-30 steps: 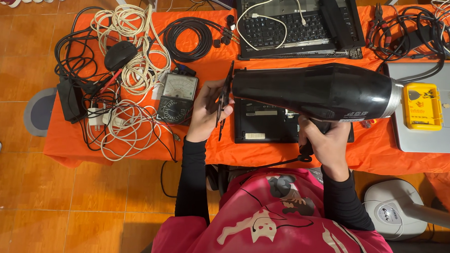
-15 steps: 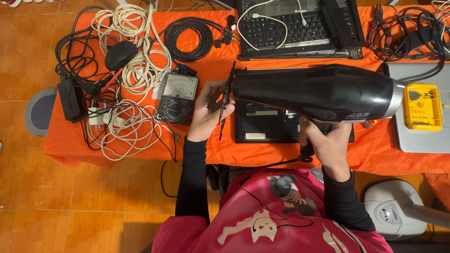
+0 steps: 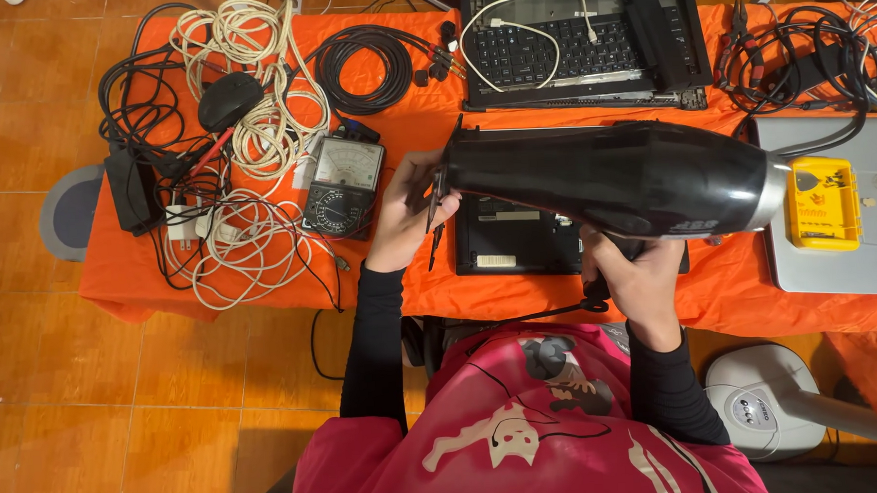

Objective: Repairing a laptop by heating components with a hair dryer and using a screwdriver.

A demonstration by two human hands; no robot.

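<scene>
A large black hair dryer (image 3: 616, 177) is held level above an orange-covered table (image 3: 557, 291), its barrel running from left to right across the middle of the view, with the wide nozzle end at the left and the silver-ringed back end at the right. The right hand (image 3: 634, 279) is under the barrel, closed around the dryer's handle, which points down toward the person; the hand hides most of that handle. The left hand (image 3: 408, 214) is at the nozzle end, touching its rim, with fingers curled around a thin dark tool (image 3: 436, 217) that hangs just beside the nozzle opening; whether the tool's tip is inside the nozzle cannot be told. Beneath the dryer lies a dark flat device (image 3: 516, 244), partly hidden by the barrel. Just left of the left hand sits an analogue multimeter (image 3: 342, 182) with a dial face, and beyond it a tangle of white cables (image 3: 250, 136) and a black computer mouse (image 3: 229, 98). At the far edge of the table rests an opened laptop base with its keyboard (image 3: 558, 53) showing. Near the dryer's back end a yellow box (image 3: 821, 204) sits on a grey laptop lid (image 3: 847, 261).
</scene>
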